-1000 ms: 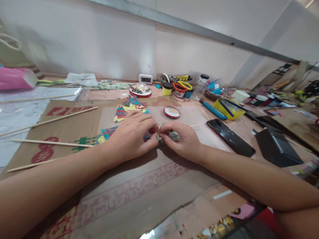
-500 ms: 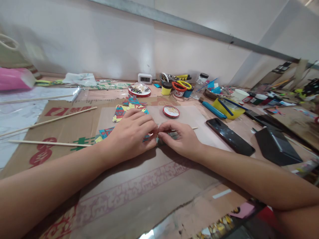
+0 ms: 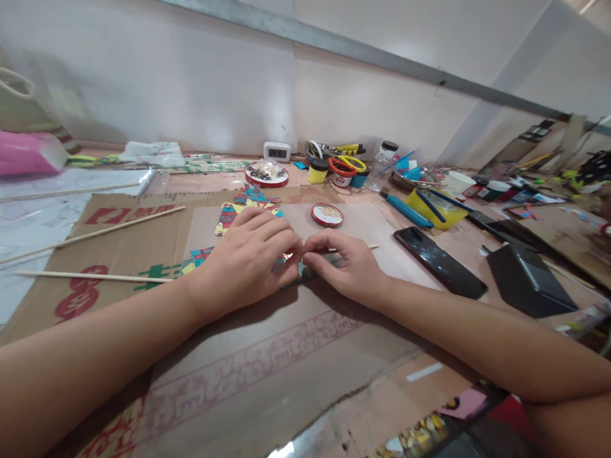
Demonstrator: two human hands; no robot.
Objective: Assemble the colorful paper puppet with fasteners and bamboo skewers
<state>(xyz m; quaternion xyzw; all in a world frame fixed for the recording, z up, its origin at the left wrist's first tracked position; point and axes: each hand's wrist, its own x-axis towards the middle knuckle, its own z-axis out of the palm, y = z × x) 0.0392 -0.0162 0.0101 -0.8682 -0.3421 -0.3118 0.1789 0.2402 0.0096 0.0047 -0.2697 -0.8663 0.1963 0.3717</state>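
Note:
Above the covered cardboard, my left hand (image 3: 255,251) and my right hand (image 3: 346,264) meet fingertip to fingertip. Each is closed in a pinch; whatever sits between the fingertips is too small or hidden to make out. Partly under my left hand lie painted cut-out pieces (image 3: 228,216) in yellow, red and blue with small metal dots. A thin pale stick (image 3: 373,247) shows behind my right hand, mostly hidden by it. Just beyond the hands stands a small red-rimmed lid (image 3: 327,215) with tiny gold bits in it.
Wooden sticks (image 3: 95,235) lie across the cardboard (image 3: 119,248) at left. A phone (image 3: 439,262) and a black folded object (image 3: 529,280) are at right. Behind stand a bead dish (image 3: 266,183), a clock (image 3: 277,151), paint pots (image 3: 317,170) and a yellow bowl (image 3: 446,216).
Almost nothing differs. The view has shifted very slightly, and both hands keep the same pinched pose at the same place.

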